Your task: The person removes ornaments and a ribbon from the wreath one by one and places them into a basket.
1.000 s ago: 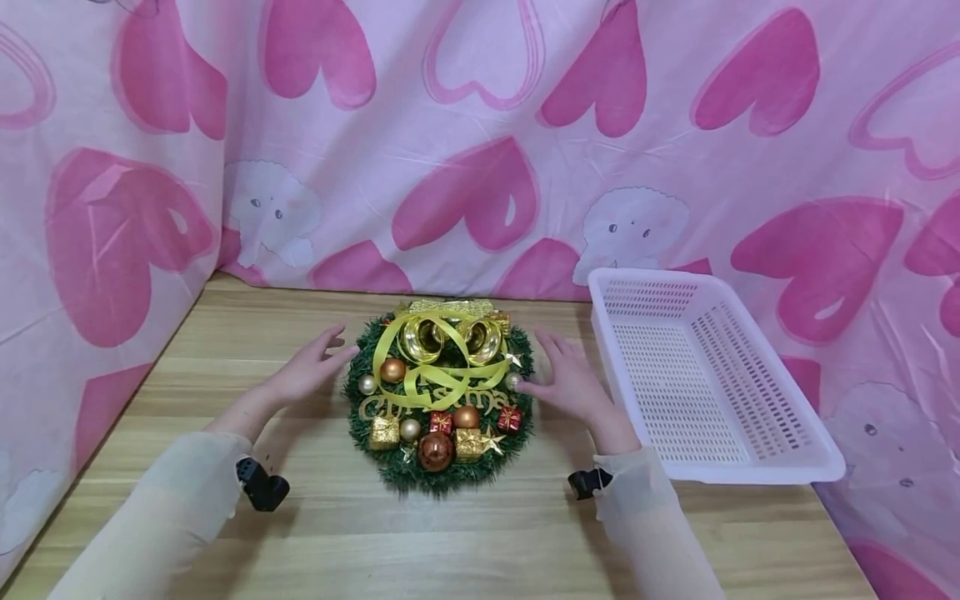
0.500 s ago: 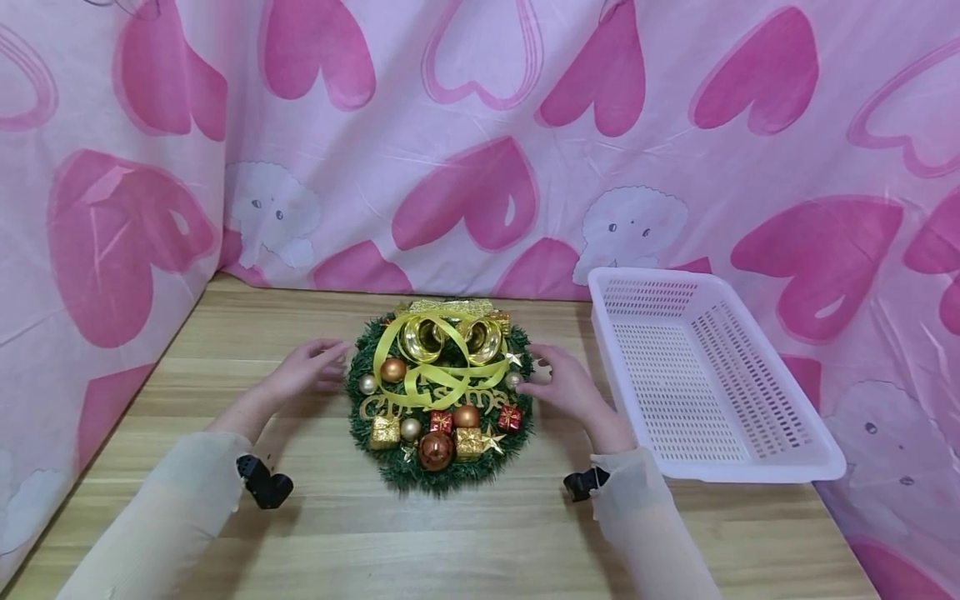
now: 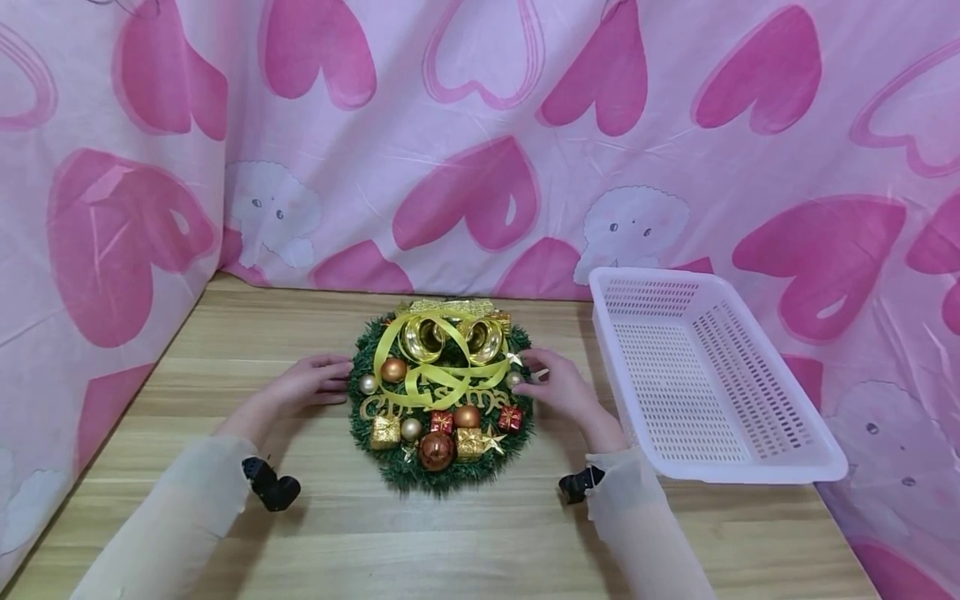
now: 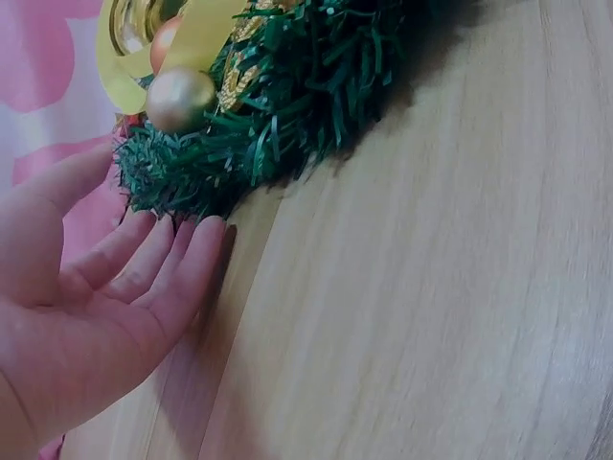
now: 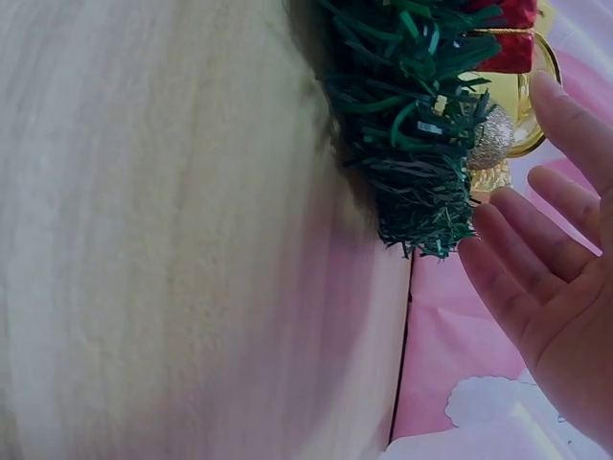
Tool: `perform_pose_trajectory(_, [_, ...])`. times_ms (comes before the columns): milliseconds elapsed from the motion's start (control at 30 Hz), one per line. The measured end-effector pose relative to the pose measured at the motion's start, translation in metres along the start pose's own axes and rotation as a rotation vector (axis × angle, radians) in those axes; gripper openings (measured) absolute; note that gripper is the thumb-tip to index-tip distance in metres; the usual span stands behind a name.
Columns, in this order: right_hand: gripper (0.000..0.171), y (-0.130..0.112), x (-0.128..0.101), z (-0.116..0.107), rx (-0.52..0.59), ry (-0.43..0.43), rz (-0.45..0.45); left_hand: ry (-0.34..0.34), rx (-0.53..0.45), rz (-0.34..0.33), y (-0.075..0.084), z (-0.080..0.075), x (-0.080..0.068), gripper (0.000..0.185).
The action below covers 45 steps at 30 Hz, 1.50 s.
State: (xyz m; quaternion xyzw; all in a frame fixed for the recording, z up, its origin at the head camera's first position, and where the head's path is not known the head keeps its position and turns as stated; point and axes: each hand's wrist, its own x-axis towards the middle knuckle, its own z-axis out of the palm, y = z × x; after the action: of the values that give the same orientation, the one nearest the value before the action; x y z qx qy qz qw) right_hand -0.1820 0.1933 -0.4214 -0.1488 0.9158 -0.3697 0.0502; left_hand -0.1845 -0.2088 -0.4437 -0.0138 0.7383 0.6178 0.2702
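A green Christmas wreath (image 3: 438, 467) with a yellow ribbon, gold bells, baubles and small gift boxes lies flat on the wooden table (image 3: 450, 542). My left hand (image 3: 311, 385) lies low at its left edge. In the left wrist view this left hand (image 4: 105, 287) has straight fingers whose tips reach the wreath's needles (image 4: 287, 115). My right hand (image 3: 558, 387) is at the wreath's right edge. In the right wrist view the right hand (image 5: 546, 259) is spread open next to the green fringe (image 5: 412, 163). Neither hand holds anything.
A white perforated plastic basket (image 3: 750, 471) stands tilted at the right, close to my right hand. Pink heart-print cloth (image 3: 480, 125) walls the table at the back and both sides. Black wrist cameras (image 3: 272, 487) sit under both sleeves.
Both hands have come down and inward: the left hand's fingers have lowered to the table by the wreath's left edge, and the right hand has closed in on its right edge. The wreath has not moved.
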Motion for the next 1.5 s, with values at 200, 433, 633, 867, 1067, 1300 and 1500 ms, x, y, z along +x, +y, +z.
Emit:
perform_pose_trajectory(200, [0.057,0.002,0.001,0.003,0.035,-0.012,0.008,0.018,-0.013,-0.014,0.001,0.006,0.002,0.062])
perform_pose_trajectory(433, [0.053,0.003,0.000,0.003,0.027,-0.024,0.021,0.040,-0.030,-0.034,0.001,0.011,0.006,0.063])
perform_pose_trajectory(633, [0.043,0.005,0.001,0.005,0.029,-0.033,-0.005,0.049,-0.038,-0.021,0.002,0.015,0.006,0.063])
perform_pose_trajectory(867, [0.041,0.006,0.002,0.005,-0.005,-0.045,-0.009,0.063,-0.048,-0.030,0.004,0.017,0.006,0.063])
perform_pose_trajectory(1067, [0.034,0.005,0.003,0.006,-0.037,-0.040,-0.011,0.066,-0.045,-0.028,0.003,0.017,0.006,0.063])
perform_pose_trajectory(1300, [0.032,0.002,0.004,0.006,-0.045,-0.029,-0.012,0.079,-0.028,-0.044,0.001,0.016,0.004,0.063])
perform_pose_trajectory(1500, [0.034,-0.003,0.004,0.003,-0.041,-0.031,-0.005,0.100,-0.045,-0.038,-0.001,0.015,0.002,0.062])
